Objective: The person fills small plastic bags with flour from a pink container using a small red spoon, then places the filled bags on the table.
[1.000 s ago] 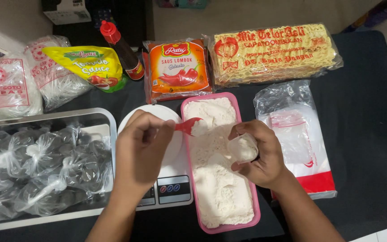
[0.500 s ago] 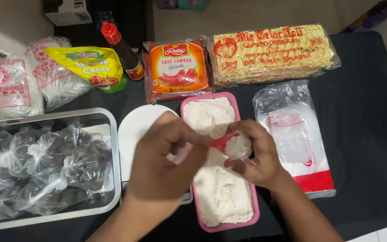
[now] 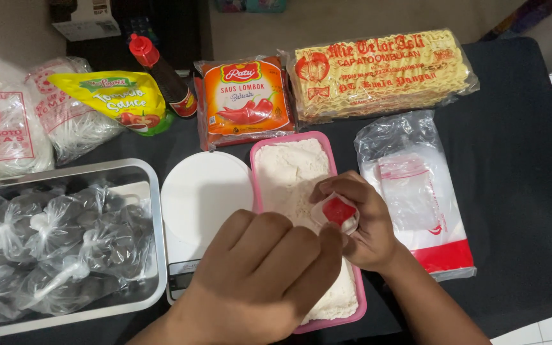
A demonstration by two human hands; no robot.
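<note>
- Black counter [image 3: 519,160] carries everything.
- Right hand [image 3: 365,223] cups a small clear bag [image 3: 338,211], red inside, over the pink tray [image 3: 260,153] of white flour.
- Left hand [image 3: 260,275], fingers curled, meets that bag.
- White scale [image 3: 202,198] lies just left of the hands.

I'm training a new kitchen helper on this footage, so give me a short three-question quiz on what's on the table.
1. True or false: the pink tray holds white flour.
2. The right hand holds: A) a bottle, B) a small bag with a red spoon in it, C) noodles?
3. Which hand covers the tray's lower part?

Key: 1 true. 2 B. 3 the left hand.
</note>
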